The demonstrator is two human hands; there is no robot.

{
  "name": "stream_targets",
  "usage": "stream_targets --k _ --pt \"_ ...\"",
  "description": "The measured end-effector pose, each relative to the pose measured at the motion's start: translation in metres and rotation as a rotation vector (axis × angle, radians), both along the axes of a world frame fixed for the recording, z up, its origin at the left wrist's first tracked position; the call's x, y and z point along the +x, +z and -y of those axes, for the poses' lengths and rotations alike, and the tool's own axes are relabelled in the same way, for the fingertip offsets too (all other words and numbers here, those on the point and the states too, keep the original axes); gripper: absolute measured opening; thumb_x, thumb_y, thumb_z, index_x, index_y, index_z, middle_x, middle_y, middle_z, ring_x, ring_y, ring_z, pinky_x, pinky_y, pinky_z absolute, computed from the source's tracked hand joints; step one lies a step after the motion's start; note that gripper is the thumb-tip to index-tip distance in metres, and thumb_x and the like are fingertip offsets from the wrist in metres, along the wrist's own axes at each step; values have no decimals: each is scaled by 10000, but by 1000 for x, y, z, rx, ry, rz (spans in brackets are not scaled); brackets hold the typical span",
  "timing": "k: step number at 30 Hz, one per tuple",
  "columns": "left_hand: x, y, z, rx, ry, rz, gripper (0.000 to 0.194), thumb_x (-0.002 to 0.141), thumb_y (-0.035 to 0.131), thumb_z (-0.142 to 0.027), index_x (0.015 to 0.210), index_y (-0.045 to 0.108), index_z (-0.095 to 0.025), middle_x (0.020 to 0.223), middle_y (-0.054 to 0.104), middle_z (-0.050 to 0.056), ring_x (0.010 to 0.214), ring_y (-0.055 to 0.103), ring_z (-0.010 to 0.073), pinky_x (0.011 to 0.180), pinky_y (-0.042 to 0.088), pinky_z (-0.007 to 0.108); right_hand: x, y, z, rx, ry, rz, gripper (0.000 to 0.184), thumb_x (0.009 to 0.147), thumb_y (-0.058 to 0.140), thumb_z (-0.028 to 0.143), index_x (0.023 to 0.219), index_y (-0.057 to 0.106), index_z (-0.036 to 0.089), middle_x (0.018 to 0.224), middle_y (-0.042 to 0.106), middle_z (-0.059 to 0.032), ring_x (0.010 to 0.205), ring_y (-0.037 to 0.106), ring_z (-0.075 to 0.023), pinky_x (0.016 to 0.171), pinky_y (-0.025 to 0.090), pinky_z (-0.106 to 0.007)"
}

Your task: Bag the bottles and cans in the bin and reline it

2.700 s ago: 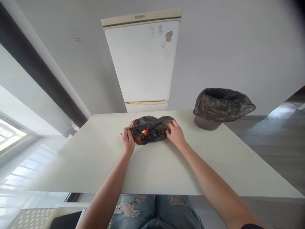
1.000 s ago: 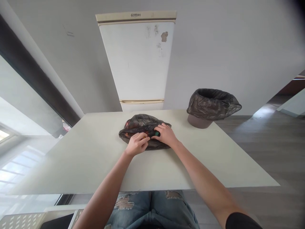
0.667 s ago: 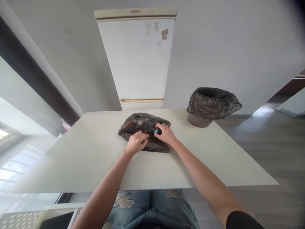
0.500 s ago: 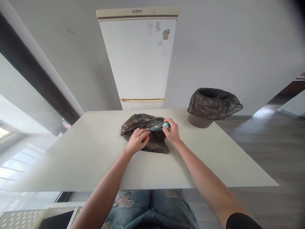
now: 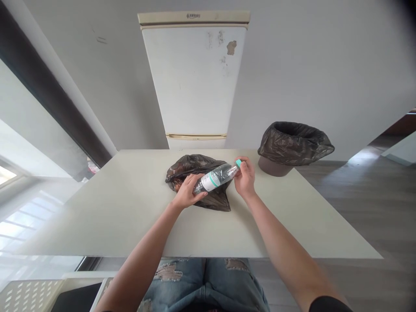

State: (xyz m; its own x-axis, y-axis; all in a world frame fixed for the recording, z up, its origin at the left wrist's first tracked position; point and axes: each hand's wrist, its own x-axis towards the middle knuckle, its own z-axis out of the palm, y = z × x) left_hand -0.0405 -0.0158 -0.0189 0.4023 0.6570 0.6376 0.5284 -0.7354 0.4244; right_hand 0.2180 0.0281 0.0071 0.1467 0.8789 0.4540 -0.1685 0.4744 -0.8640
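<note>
Points the clear bottle [image 5: 222, 174] toward two o'clock over the black bag [image 5: 216, 201], gripping its teal cap [image 5: 238, 163] in the curled right hand [image 5: 246, 177] and clasping its lower end [image 5: 198, 187] in the left hand [image 5: 187, 191].

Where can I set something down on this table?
Bare table: left of the bag, between the forearms, and right of the right forearm. Crowded: the middle, with the bottle over the bag, and far right, by the bin.
</note>
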Motion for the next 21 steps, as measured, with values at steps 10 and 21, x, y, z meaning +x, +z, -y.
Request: stream_targets --k 10,21 --pt "-26 -12 -14 251 552 546 652 986 526 -639 1400 482 -138 1196 648 165 1092 663 292 946 538 419 -15 -23 -10 135 323 557 328 1021 552 509 1156 737 274 1041 752 -66 950 670 -236 871 544 -414" --pt "-87 -22 -35 -147 1223 685 788 807 796 -227 1463 370 -134 1488 409 243 1382 506 370 1149 447 511 -29 -42 -20 252 -50 1439 253 1021 550 226 1083 795 239 1246 758 -77 1164 647 -245 1059 402 -405"
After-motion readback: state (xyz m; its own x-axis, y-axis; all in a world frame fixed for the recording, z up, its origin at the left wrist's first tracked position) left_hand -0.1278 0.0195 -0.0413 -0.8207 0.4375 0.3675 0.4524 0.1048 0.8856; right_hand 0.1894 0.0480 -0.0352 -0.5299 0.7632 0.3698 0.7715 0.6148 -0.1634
